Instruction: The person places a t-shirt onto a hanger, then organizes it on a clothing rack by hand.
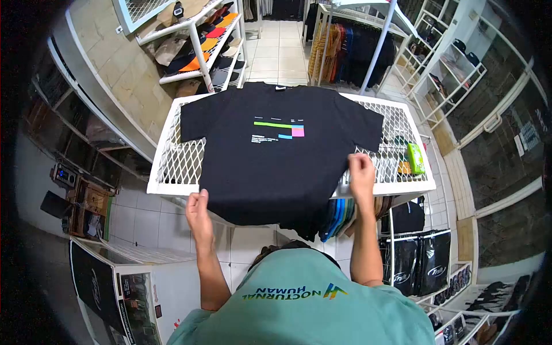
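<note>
A black T-shirt (270, 178) lies spread front side up on a white mesh-top table (172, 167). Its collar points away from me, and a small green, pink and blue print with white text sits on the chest. The hem droops over the near edge of the table. At the shirt's left side, near the hem, my left hand (199, 218) pinches the fabric edge. My right hand (361, 175) has its fingers closed on the opposite side edge, below the sleeve. The fingertips of both hands are partly hidden.
A bright green packet (415, 159) lies on the table's right end. Folded or hanging coloured clothes (338, 217) show under its near edge. Caps fill a white shelf (201, 52) at the back left. A clothes rack (351, 52) stands behind, and glass doors (506, 126) are on the right.
</note>
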`<action>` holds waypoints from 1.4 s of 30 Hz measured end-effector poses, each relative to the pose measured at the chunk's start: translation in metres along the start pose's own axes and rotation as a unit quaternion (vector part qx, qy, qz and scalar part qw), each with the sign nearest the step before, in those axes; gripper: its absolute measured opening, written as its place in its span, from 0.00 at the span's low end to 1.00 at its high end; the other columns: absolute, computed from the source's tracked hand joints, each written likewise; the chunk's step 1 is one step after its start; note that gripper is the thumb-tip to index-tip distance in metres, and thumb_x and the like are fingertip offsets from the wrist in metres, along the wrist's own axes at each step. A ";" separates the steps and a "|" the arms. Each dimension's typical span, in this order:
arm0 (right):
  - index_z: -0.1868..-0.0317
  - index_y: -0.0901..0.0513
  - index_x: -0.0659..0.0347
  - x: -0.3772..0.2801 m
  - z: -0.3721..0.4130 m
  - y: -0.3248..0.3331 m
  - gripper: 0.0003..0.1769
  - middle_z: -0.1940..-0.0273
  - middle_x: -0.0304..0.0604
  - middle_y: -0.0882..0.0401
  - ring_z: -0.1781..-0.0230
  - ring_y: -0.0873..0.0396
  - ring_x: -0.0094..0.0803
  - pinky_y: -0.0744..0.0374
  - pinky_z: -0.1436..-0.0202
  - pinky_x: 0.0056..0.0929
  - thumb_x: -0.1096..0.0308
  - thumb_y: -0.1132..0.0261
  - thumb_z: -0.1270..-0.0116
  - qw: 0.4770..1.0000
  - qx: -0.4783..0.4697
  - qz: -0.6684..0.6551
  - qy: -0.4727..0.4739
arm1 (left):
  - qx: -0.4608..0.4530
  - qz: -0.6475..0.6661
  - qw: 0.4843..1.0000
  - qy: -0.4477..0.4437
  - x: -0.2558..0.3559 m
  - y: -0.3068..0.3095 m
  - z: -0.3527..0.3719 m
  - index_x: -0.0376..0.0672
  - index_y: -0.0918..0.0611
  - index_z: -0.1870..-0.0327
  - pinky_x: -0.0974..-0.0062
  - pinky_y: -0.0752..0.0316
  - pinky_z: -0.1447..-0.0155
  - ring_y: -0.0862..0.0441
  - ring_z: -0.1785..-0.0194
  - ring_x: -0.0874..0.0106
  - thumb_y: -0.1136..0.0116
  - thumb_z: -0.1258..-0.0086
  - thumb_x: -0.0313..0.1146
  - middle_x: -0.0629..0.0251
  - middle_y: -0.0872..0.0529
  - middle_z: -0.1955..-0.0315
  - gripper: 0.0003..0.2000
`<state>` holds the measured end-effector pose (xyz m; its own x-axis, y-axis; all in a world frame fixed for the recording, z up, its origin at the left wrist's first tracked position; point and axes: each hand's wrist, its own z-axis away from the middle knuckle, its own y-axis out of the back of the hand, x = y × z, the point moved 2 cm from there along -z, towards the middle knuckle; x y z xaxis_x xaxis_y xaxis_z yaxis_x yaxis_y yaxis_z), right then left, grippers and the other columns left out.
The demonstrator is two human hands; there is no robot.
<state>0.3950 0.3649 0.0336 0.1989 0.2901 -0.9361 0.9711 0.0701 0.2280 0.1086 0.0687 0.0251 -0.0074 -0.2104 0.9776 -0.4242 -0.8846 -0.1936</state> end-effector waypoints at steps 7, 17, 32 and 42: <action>0.52 0.18 0.56 -0.019 -0.009 0.033 0.07 0.55 0.39 0.14 0.54 0.15 0.31 0.18 0.45 0.29 0.63 0.40 0.21 0.794 -0.123 -0.511 -0.305 | -0.073 0.124 0.981 0.127 0.024 -0.014 0.023 0.46 0.21 0.64 0.80 0.28 0.47 0.22 0.58 0.84 0.42 0.23 0.26 0.76 0.17 0.64 0.06; 0.46 0.20 0.60 -0.001 0.000 0.061 0.16 0.72 0.24 0.27 0.72 0.36 0.11 0.37 0.69 0.15 0.69 0.25 0.29 0.982 -0.041 -0.079 -0.169 | -0.142 0.136 0.945 0.260 -0.004 -0.001 0.028 0.32 0.21 0.37 0.72 0.24 0.33 0.15 0.41 0.71 0.43 0.27 0.26 0.59 0.13 0.45 0.18; 0.34 0.19 0.65 0.034 0.008 0.078 0.22 0.49 0.41 0.14 0.54 0.20 0.21 0.23 0.49 0.18 0.81 0.36 0.28 0.985 -0.073 -0.126 -0.092 | -0.081 -0.075 0.984 0.143 -0.039 0.033 0.006 0.34 0.15 0.50 0.82 0.24 0.48 0.16 0.58 0.83 0.35 0.25 0.26 0.66 0.09 0.60 0.08; 0.39 0.15 0.65 0.015 -0.013 0.046 0.19 0.61 0.30 0.20 0.65 0.30 0.16 0.29 0.60 0.17 0.72 0.27 0.29 0.997 -0.036 -0.054 -0.043 | -0.149 0.021 0.965 0.213 0.011 -0.017 0.002 0.38 0.18 0.41 0.83 0.24 0.50 0.15 0.53 0.84 0.35 0.24 0.31 0.71 0.10 0.55 0.14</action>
<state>0.4413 0.3854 0.0333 0.1074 0.1941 -0.9751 0.9760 0.1663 0.1406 0.1172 0.0812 0.0388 -0.3742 0.0028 0.9273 -0.6572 -0.7063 -0.2631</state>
